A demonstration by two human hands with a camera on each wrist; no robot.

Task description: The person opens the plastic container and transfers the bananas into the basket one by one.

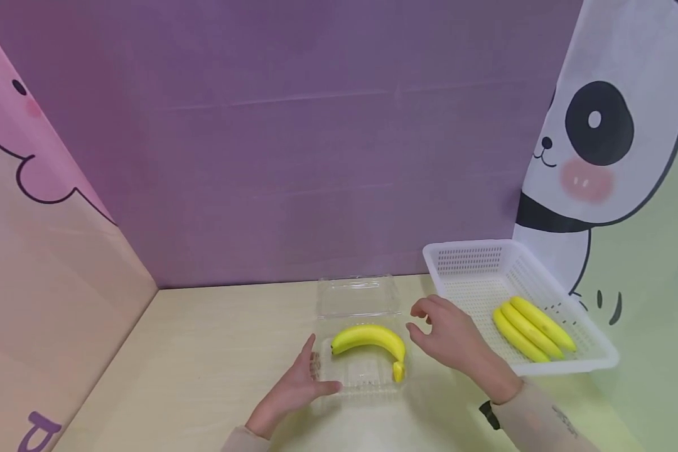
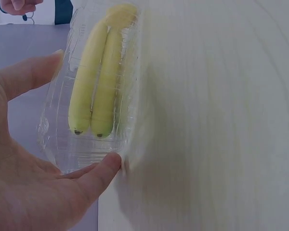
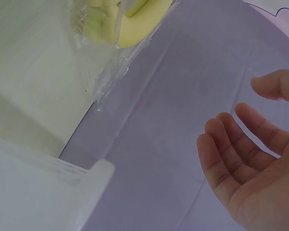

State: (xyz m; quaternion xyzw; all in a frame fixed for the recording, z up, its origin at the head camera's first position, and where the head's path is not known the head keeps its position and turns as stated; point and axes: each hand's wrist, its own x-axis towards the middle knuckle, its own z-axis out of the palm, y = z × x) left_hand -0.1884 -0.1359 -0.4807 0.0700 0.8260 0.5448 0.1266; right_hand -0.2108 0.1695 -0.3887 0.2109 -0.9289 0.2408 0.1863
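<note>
A clear plastic clamshell container (image 1: 357, 378) sits on the table with its lid (image 1: 358, 297) folded back. Curved yellow bananas (image 1: 369, 334) lie inside; two side by side show in the left wrist view, joined at the stem (image 2: 121, 15). At the container's left end my left hand (image 1: 297, 386) holds it, thumb along the front edge and fingers around the left side. My right hand (image 1: 451, 333) hovers between the container and a white basket, fingers loosely bent with nothing in them. The right wrist view shows that hand (image 3: 260, 178) apart from both.
The white perforated basket (image 1: 565, 367) stands on the right, holding a bunch of several bananas (image 1: 533, 329). A purple backdrop (image 1: 271, 157) rises behind the wooden table (image 1: 203, 376). Printed side panels stand left and right, the right one with a panda (image 1: 610, 188).
</note>
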